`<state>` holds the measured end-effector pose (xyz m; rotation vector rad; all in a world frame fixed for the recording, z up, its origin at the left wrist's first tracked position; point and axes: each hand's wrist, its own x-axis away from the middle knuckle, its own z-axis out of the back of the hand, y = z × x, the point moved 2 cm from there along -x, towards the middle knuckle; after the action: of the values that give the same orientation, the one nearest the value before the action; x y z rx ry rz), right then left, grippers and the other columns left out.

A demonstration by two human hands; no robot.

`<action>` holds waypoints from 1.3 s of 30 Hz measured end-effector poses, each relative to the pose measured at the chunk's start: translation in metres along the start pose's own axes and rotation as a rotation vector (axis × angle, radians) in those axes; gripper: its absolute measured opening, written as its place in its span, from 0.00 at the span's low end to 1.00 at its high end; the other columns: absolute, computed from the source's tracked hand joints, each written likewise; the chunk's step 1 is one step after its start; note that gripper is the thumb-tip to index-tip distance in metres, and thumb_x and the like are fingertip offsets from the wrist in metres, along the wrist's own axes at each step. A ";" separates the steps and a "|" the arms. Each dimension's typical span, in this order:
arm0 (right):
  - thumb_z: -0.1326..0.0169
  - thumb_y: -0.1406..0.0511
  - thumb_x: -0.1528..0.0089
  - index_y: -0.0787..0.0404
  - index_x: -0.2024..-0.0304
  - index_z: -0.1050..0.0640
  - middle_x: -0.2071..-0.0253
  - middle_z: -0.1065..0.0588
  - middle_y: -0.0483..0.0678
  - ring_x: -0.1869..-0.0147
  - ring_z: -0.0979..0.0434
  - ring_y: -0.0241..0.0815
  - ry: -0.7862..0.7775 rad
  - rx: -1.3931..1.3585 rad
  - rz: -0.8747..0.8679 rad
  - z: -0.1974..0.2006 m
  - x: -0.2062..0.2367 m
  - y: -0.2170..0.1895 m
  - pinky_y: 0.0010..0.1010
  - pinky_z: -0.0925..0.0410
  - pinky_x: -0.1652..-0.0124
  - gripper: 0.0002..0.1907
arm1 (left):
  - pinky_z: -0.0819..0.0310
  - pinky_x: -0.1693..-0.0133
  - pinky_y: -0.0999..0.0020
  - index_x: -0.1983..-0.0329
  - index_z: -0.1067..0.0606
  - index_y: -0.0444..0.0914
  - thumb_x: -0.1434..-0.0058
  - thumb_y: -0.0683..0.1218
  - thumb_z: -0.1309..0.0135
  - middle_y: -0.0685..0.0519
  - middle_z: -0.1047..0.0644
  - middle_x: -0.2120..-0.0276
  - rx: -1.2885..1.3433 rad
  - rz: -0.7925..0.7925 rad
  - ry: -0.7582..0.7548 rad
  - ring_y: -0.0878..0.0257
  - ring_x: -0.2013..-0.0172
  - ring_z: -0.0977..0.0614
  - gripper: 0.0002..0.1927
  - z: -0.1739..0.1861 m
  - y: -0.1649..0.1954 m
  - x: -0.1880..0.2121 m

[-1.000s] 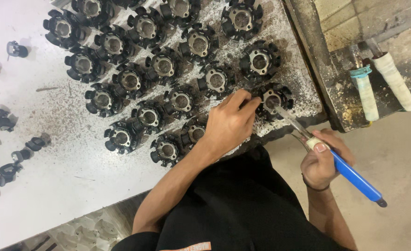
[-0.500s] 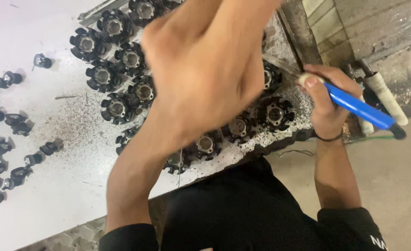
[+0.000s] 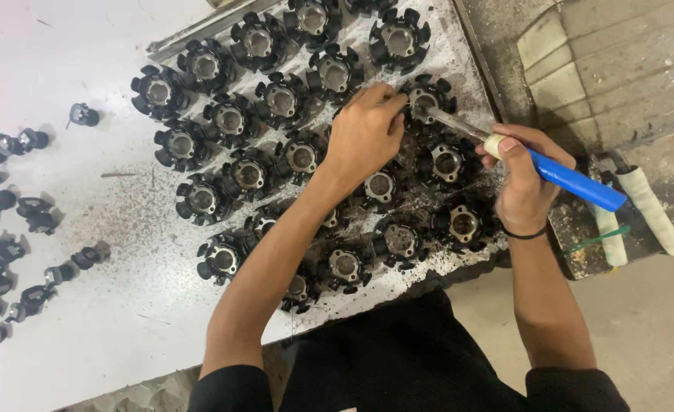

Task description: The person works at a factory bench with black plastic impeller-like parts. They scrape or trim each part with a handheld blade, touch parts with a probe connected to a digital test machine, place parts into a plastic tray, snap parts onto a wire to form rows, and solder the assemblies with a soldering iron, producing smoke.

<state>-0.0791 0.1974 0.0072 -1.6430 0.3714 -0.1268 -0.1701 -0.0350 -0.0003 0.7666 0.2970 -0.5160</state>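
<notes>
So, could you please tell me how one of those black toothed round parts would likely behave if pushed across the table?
The black toothed part lies flat and squat, so it would probably slide, not roll or tip. Its metal core suggests it is heavy for its size and stiff. Gritty debris on the white table might make it drag.

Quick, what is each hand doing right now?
Left hand: fingers pinched on a black toothed round metal part.
Right hand: closed around a blue-handled screwdriver.
</notes>
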 end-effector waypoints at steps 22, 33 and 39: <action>0.46 0.68 0.32 0.76 0.52 0.21 0.57 0.21 0.58 0.58 0.19 0.48 -0.041 -0.158 -0.118 0.001 -0.009 0.010 0.33 0.28 0.60 0.14 | 0.21 0.64 0.49 0.66 0.17 0.35 0.48 0.39 0.43 0.42 0.22 0.65 0.056 0.086 -0.152 0.41 0.69 0.18 0.08 0.011 0.007 -0.022; 0.47 0.69 0.31 0.77 0.51 0.21 0.58 0.22 0.58 0.57 0.19 0.47 -0.057 -0.102 -0.100 -0.001 -0.005 0.007 0.31 0.28 0.58 0.13 | 0.21 0.62 0.50 0.68 0.18 0.35 0.45 0.37 0.44 0.42 0.23 0.67 0.079 0.068 -0.087 0.42 0.67 0.18 0.06 0.004 0.003 -0.022; 0.48 0.69 0.32 0.77 0.52 0.21 0.58 0.21 0.60 0.59 0.19 0.46 -0.021 -0.112 -0.048 -0.003 -0.005 0.005 0.30 0.28 0.60 0.13 | 0.20 0.63 0.51 0.69 0.19 0.34 0.44 0.37 0.45 0.42 0.23 0.66 0.021 0.082 -0.107 0.42 0.68 0.17 0.05 0.000 0.005 -0.020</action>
<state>-0.0854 0.1959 0.0036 -1.7629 0.3277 -0.1266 -0.1839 -0.0257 0.0114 0.7657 0.1603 -0.4816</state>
